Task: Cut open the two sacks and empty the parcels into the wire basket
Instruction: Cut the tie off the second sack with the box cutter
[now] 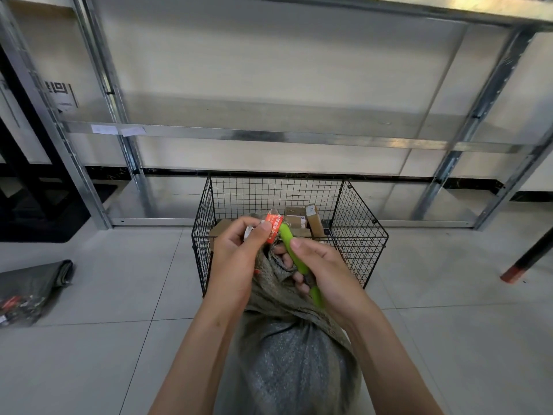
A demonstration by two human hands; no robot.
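The grey woven sack (293, 363) stands on the tiled floor (119, 295) between the person's forearms, just this side of the wire basket (359, 235); its body is full and rounded, and its neck is bunched and drawn up to about the level of the basket's near rim. The left hand (239, 259) grips that bunched neck at the top; the thumb lies across the front and the fingers curl behind, pinching the cloth together with an orange label (273, 227) printed in white. The right hand (326, 274) holds a green cutter (291, 250); the thumb presses on the upper side of the handle, the other fingers wrap underneath, and the handle runs slantwise from the heel of the hand up to the label. The tip of the cutter meets the neck right beside the label; I cannot make out the blade itself.

Beyond the hands, the basket is black mesh, open at the top, and several brown cardboard parcels (312, 220) lie in it, some flat and some on edge. Well off to the left, a second sack (33, 289), darker grey, lies flat and rumpled on the tiles. Behind the basket runs a bare metal rack (269, 136) against a pale wall; at the far right a black leg (526, 259) with a reddish foot slants down to the floor.
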